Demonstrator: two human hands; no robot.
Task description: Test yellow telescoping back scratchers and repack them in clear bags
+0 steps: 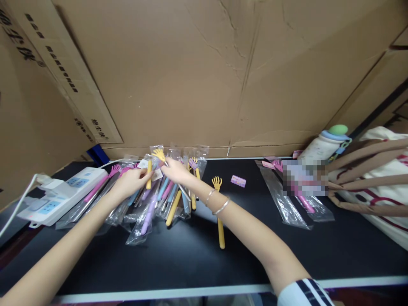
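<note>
My left hand [132, 180] is closed, its fingertips pinching a short yellow handle [149, 174] above the pile. My right hand [175, 171] grips a yellow back scratcher [158, 154] just below its claw-shaped head, with part of the metal rod showing past the hand. Beneath both hands lies a heap of back scratchers in clear bags, among them one with a purple handle [148, 216] and one with a yellow handle [174, 209]. Another yellow back scratcher [221, 231] lies unbagged under my right forearm, which hides its middle.
A small purple card [238, 181] lies on the black table [191, 263]. At left stands a white power strip [63, 193] with plugs. To the right are bagged pink back scratchers [306, 204], a white bottle [321, 146] and a cloth bag [376, 182]. Cardboard [178, 76] walls the back.
</note>
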